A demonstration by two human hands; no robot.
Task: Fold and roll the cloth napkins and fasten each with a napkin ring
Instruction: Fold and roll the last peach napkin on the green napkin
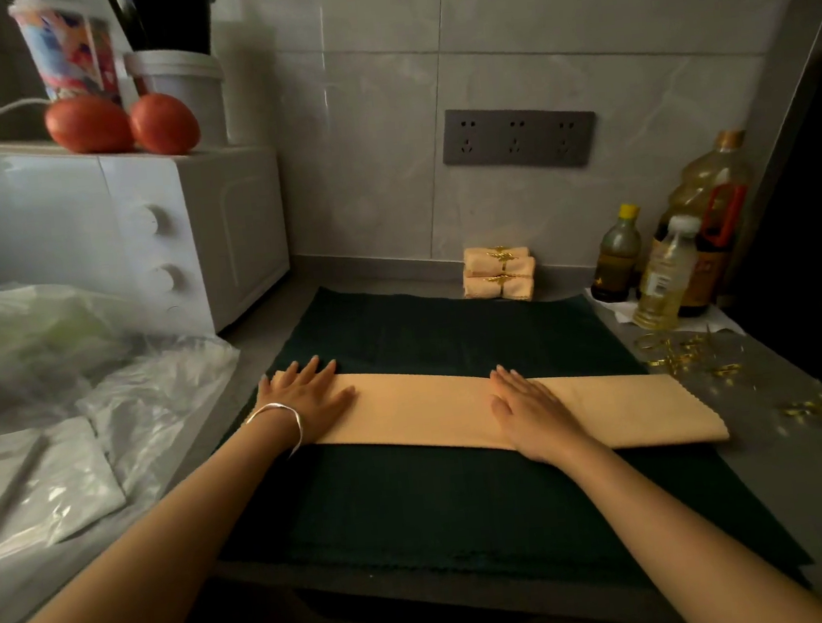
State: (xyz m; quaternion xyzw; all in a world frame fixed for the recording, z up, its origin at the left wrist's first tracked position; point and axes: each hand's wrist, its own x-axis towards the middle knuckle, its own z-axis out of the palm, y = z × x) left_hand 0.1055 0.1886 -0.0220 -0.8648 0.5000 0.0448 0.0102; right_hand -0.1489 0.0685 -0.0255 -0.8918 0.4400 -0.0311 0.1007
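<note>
Head view is showing the dark green mat [419, 503] bearing the napkin [424, 406], a long strip running left to right across it. Left hand [306, 398], at the mat's left edge on the strip's end, and right hand [531, 413], mid-mat, are pressing flat, fingers straight, gripping nothing.

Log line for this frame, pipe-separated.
napkin: folded strip on mat, unrolled | left hand: flat on its left end | right hand: flat mid-strip | loose rings: right of mat

left hand [306, 396] flat, right hand [528, 408] flat, arms outstretched
</note>
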